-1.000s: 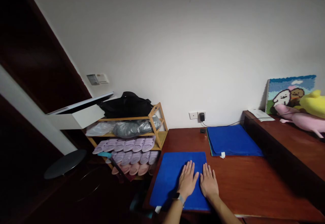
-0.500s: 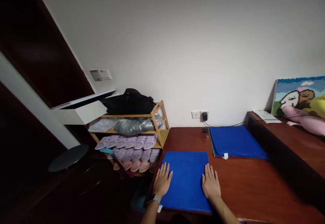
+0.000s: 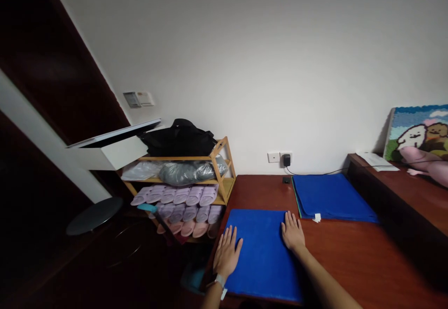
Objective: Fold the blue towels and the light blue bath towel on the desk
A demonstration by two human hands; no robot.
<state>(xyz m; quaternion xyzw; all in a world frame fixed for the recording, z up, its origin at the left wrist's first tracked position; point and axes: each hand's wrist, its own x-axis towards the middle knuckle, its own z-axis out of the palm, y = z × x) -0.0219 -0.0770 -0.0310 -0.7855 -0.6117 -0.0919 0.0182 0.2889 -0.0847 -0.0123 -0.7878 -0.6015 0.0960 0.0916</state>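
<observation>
A folded blue cloth [image 3: 261, 253] lies flat on the reddish-brown table [image 3: 339, 253], close to its front edge. My left hand [image 3: 227, 253] rests on the cloth's left edge, fingers stretched out, with a watch on the wrist. On the upper right edge of the same cloth lies my right hand [image 3: 293, 230], flat and with its fingers apart. Neither hand grips anything. Beyond my right hand, a stack of folded blue cloths [image 3: 332, 196] with a white tag sits against the wall.
Left of the table stands a wooden shoe rack [image 3: 224, 178] holding several slippers [image 3: 208, 194] and a black bag [image 3: 178, 138]. A plug [image 3: 287, 159] with a cable is in the wall. At right, a raised dark ledge [image 3: 416, 183] carries a pink plush toy [image 3: 427, 162].
My right hand has slid away from me along the cloth's right edge, towards its far corner. My left hand stays on the left edge. The view has shifted slightly left.
</observation>
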